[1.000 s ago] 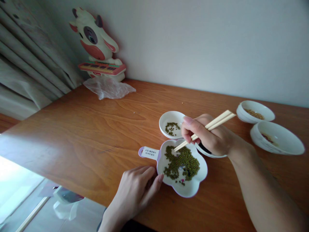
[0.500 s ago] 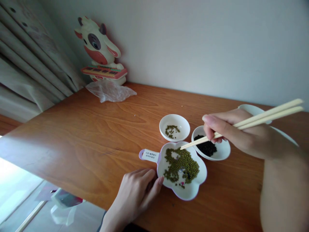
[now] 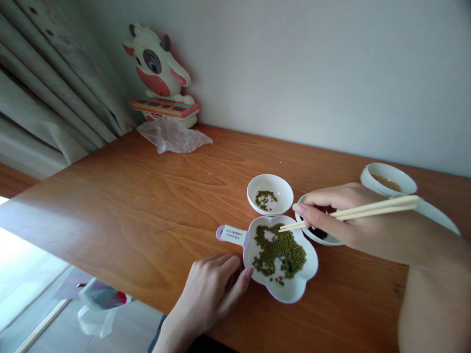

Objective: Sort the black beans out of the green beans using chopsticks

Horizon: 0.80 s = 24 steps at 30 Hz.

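Observation:
My right hand is closed around a pair of wooden chopsticks, their tips over the mung beans in a white flower-shaped dish with a purple rim. Whether a bean is between the tips cannot be made out. My left hand rests on the table with fingers curled, its thumb and fingers at the dish's left edge. Behind the dish stands a white bowl holding some mung beans. Under my right hand, a bowl of dark beans is partly hidden.
At the back right are a bowl with yellowish contents and another white dish, mostly behind my hand. A cow toy with a keyboard and a clear plastic bag are by the wall. The wooden table's edge runs along the left.
My right hand has moved lower and left, with the chopsticks held flatter and their tips slightly over the beans. The back right bowl now shows more. The view has shifted slightly.

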Motion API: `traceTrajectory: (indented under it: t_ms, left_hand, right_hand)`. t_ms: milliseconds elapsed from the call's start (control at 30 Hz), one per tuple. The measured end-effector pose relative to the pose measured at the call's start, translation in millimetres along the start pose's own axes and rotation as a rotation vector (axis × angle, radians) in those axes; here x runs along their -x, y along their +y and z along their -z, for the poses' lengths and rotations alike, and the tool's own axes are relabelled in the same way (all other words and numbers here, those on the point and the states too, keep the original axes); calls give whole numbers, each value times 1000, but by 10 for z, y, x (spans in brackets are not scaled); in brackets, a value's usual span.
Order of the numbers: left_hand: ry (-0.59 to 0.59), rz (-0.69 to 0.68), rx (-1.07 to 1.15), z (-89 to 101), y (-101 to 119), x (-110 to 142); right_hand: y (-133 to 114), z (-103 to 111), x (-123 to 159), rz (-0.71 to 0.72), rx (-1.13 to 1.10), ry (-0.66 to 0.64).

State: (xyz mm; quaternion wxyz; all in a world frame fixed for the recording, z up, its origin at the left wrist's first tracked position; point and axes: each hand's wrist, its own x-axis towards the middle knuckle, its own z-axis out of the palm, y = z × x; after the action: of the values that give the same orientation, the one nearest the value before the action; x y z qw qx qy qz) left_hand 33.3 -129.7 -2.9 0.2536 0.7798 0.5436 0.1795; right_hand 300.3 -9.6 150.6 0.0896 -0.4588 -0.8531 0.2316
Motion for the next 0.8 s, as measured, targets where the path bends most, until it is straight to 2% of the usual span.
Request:
traceTrajectory:
  t_ms: [133, 300, 400, 633, 800]
  left_hand:
    - [0, 5, -9, -1, -6, 4]
    - [3, -3, -15, 0, -21, -3]
    - [9, -10, -16, 1, -21, -12]
    - [14, -9, -29, -1, -9, 3]
    - [12, -14, -34, 7, -8, -19]
  right_hand:
    - [5, -3, 16, -26, 18, -36]
    - [30, -3, 73, -37, -129, 60]
    - [57, -24, 69, -44, -138, 53]
    - [349, -149, -3, 53, -196, 86]
    - [358, -178, -22, -43, -176, 45]
